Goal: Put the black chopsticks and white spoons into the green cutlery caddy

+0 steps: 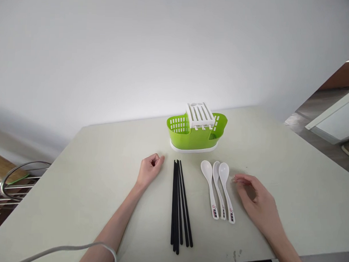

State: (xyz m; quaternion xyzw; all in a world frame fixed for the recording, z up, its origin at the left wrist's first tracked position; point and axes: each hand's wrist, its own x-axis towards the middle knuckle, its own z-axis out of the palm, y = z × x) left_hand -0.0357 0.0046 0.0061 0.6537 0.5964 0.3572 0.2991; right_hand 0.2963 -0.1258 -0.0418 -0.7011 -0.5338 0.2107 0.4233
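A green slotted cutlery holder (196,136) with a white divider insert (200,114) stands on a white base at the back of the table. In front of it lie several black chopsticks (180,204) side by side and three white spoons (218,188), bowls pointing away from me. My left hand (149,169) rests on the table left of the chopsticks, fingers curled in a loose fist with nothing visible in it. My right hand (255,198) hovers just right of the spoons, fingers bent and apart, holding nothing.
The pale table (75,173) ends at a white wall behind. A metal rack (12,182) stands off the left edge. A grey cable (73,248) crosses my left forearm. Floor and furniture show at the right.
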